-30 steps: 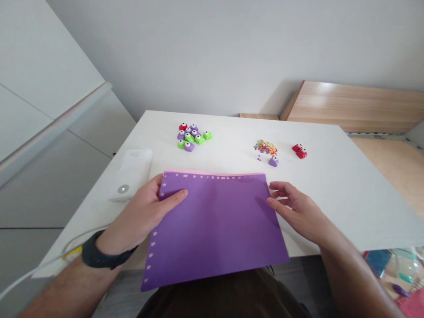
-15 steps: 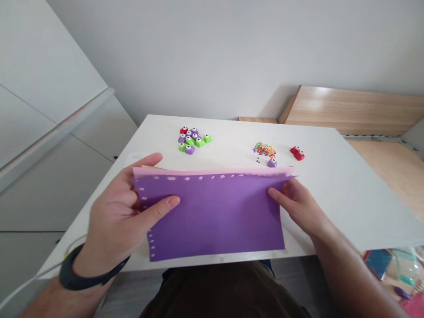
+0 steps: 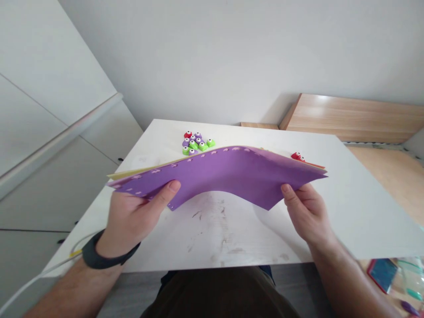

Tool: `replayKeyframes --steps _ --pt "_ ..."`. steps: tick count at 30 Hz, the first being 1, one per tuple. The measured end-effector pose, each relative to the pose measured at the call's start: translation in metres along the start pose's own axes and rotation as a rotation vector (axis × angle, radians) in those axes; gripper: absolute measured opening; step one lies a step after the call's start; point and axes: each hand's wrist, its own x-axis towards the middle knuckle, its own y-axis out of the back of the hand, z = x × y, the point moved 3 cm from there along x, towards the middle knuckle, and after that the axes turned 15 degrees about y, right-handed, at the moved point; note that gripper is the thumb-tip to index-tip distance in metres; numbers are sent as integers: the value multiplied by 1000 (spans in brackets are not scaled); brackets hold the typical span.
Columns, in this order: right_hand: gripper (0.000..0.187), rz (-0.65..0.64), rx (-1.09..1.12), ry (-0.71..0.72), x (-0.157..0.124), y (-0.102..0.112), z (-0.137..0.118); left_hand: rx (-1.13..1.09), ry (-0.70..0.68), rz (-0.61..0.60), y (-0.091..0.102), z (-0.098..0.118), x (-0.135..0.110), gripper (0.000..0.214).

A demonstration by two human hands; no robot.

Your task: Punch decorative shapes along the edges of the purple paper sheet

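A stack of paper sheets with a purple sheet (image 3: 232, 174) on top is lifted off the white table (image 3: 357, 198) and bows upward in the middle. Small shapes are punched along its far and left edges. My left hand (image 3: 135, 216) grips the stack's left corner, thumb on top. My right hand (image 3: 306, 212) pinches its right edge. Yellow and orange sheet edges peek out under the purple one.
A cluster of small green, purple and red craft punches (image 3: 196, 142) sits at the table's far side. A red punch (image 3: 297, 156) shows just past the paper. A white cable (image 3: 39, 276) hangs off the left edge. A wooden board (image 3: 357, 117) stands behind.
The stack has been lifted from flat on the table into the air and tilted up. It now hides the confetti pile and the white device at the left.
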Motion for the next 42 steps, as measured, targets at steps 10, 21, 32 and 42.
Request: replayKeyframes --steps 10,21,32,42 --pt "38 91 -150 108 9 5 -16 -127 -40 16 4 -1 0 32" --pt "37 94 -140 121 4 4 -6 -99 -58 2 1 -6 2 29" --pt "27 92 -221 79 -3 8 -1 -32 -43 -67 -7 -6 0 32" --pt "22 91 -240 72 -7 6 1 64 1 -126 -12 -13 0 33"
